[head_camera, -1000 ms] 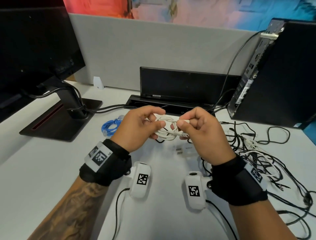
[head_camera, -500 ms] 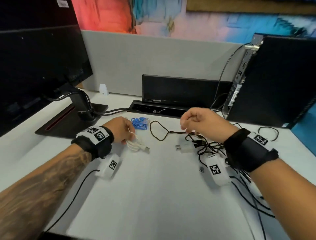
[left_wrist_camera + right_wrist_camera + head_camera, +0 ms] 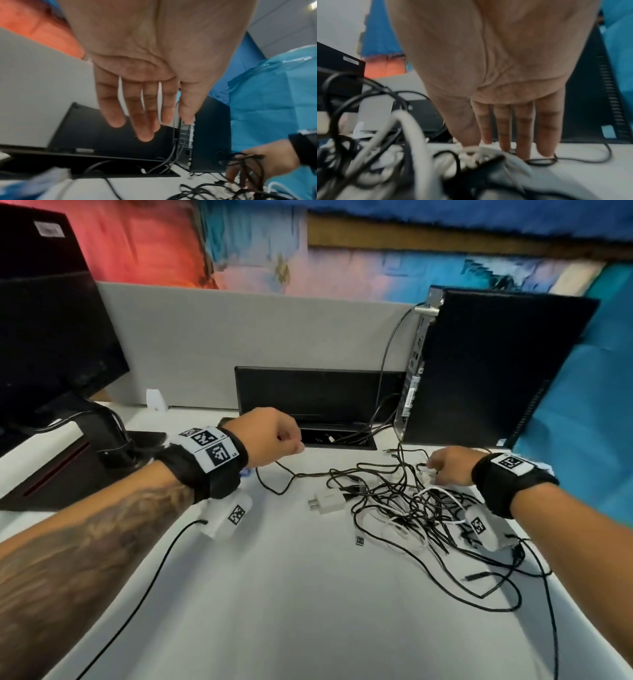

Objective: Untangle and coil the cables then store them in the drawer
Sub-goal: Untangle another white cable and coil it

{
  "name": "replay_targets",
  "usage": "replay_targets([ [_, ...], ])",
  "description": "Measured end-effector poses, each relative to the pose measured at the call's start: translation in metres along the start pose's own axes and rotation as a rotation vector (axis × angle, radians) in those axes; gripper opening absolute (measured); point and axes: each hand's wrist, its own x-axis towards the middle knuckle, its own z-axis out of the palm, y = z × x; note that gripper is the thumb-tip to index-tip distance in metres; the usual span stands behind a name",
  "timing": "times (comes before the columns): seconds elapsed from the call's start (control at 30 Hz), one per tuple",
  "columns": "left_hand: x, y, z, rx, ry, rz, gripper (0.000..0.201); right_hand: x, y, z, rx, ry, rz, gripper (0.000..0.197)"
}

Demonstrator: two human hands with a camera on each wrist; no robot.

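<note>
A tangle of black and white cables point(image 3: 404, 501) lies on the white desk point(image 3: 308, 611) at the right, with a white charger plug point(image 3: 327, 501) at its left edge. My right hand point(image 3: 433, 467) reaches down onto the far side of the tangle. In the right wrist view its fingers point(image 3: 523, 135) are straight, with tips on the desk among a black cable point(image 3: 539, 161) and a white cable point(image 3: 412, 128). My left hand point(image 3: 291, 445) hovers above the desk near the middle, fingers point(image 3: 145, 128) extended and empty. A bit of a blue cable point(image 3: 245, 472) shows behind my left wrist.
A monitor point(image 3: 51, 337) on its stand point(image 3: 68, 474) fills the left. A black computer tower point(image 3: 496, 371) stands at the back right. A desk cable hatch point(image 3: 335, 436) sits open behind the hands. A grey partition point(image 3: 239, 337) closes the back.
My left hand has let go of the coiled white cable and risen toward the middle. My right hand has moved right and down onto the far side of the tangle.
</note>
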Motion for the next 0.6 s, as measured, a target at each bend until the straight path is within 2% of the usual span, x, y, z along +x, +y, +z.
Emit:
replay_targets([
  [0.07, 0.02, 0.023, 0.014, -0.112, 0.012, 0.064, 0.028, 0.002, 0.005, 0.011, 0.065, 0.039, -0.001, 0.028],
  [0.13, 0.04, 0.047, 0.033, -0.123, 0.007, 0.108, 0.043, 0.003, 0.006, 0.017, 0.126, 0.094, 0.002, 0.015],
  [0.27, 0.063, 0.097, 0.072, -0.109, -0.03, 0.234, 0.059, 0.003, 0.007, 0.021, 0.164, 0.118, 0.008, 0.011],
  [0.37, 0.07, 0.12, 0.094, -0.025, -0.1, 0.313, 0.048, 0.0, 0.007, 0.016, 0.207, 0.169, 0.018, 0.009],
  [0.43, 0.072, 0.126, 0.101, -0.021, -0.122, 0.276, 0.041, -0.007, 0.009, 0.002, 0.351, 0.259, -0.007, 0.006],
  [0.6, 0.073, 0.12, 0.099, -0.136, -0.131, 0.176, 0.034, -0.029, -0.003, -0.05, 0.783, 0.543, -0.176, 0.008],
])
